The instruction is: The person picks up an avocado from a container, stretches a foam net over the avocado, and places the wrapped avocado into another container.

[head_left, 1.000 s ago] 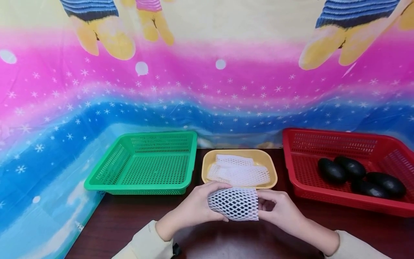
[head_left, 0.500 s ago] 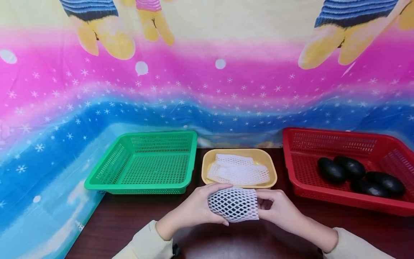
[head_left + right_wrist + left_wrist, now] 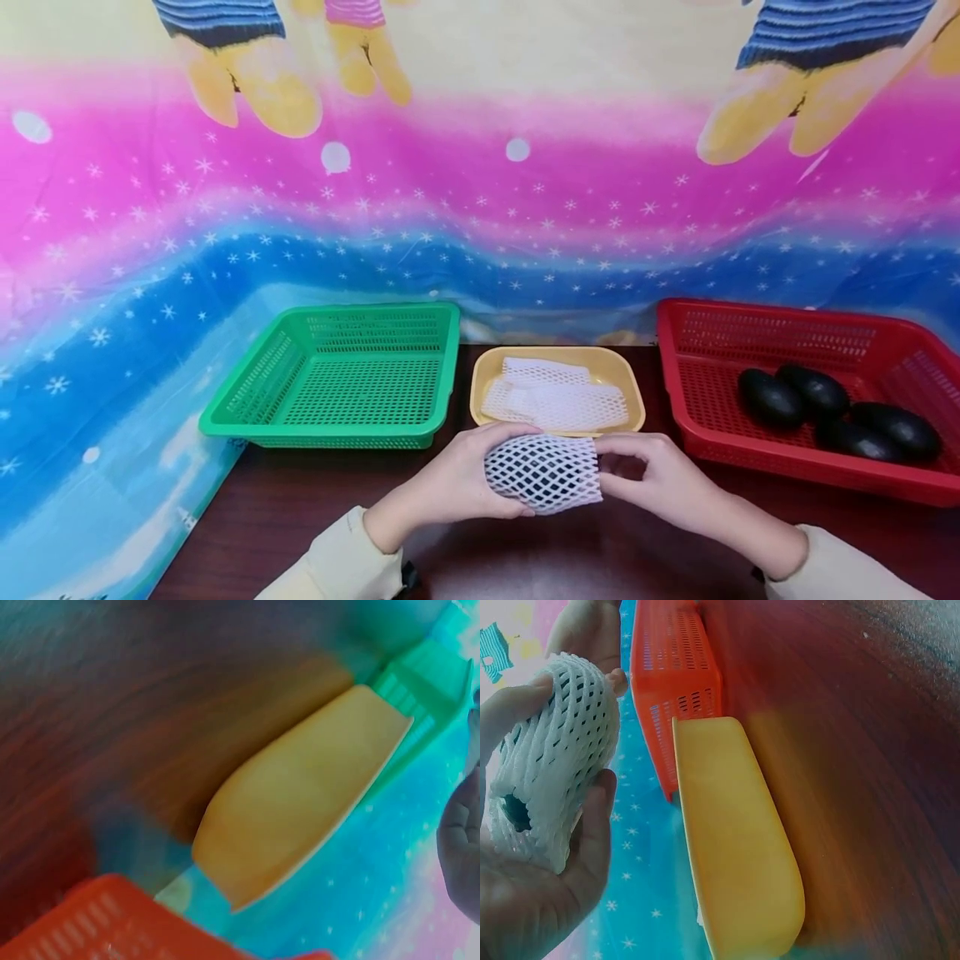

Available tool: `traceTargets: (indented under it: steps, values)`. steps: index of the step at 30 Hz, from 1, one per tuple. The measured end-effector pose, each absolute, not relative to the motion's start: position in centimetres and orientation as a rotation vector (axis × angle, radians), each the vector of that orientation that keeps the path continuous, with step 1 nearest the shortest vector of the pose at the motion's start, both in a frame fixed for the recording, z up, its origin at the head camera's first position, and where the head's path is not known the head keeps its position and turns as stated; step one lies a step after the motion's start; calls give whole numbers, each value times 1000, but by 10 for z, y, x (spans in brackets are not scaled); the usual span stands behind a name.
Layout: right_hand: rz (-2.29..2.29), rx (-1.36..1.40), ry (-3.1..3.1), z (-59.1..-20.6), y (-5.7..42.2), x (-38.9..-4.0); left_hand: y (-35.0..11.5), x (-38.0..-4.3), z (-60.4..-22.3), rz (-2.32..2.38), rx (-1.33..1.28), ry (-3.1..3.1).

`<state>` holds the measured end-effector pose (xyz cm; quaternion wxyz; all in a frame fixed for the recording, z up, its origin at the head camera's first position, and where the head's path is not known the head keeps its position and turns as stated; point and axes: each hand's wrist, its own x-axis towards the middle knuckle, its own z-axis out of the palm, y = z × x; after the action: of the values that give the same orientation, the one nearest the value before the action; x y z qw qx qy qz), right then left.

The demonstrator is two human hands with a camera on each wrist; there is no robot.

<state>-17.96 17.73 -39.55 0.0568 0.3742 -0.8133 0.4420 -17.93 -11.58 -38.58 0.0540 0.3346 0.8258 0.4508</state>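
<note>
White foam net (image 3: pixel 546 473) around a dark object (image 3: pixel 516 814), above the desk (image 3: pixel 517 558), clasped in the left grip (image 3: pixel 461 477) and held at the other end by the right grip (image 3: pixel 663 482); just nearer than the yellow tray (image 3: pixel 609 368), green basket (image 3: pixel 360 392) leftward, red basket (image 3: pixel 705 392) rightward.

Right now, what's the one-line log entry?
left hand: holds foam net; right hand: at net's end; inside net: dark object; red basket: four black ovals
</note>
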Motion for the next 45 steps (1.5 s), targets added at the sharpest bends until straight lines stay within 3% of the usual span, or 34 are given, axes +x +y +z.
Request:
traceTargets:
  steps: [13,25,36,45]
  values:
    - [1140,1086,-2451,-378,216,-181,-110,-178,-375,1317,1125,2494]
    - [915,653,-2658,-362,278,-200,-101,-175,-363,1252,1236,2513]
    - [933,419,-2759,-362,341,-225,-106,-175,-360,1257,1194,2514]
    - [785,181,-2766,-369,362,-239,-114,-178,-357,1347,1087,2508]
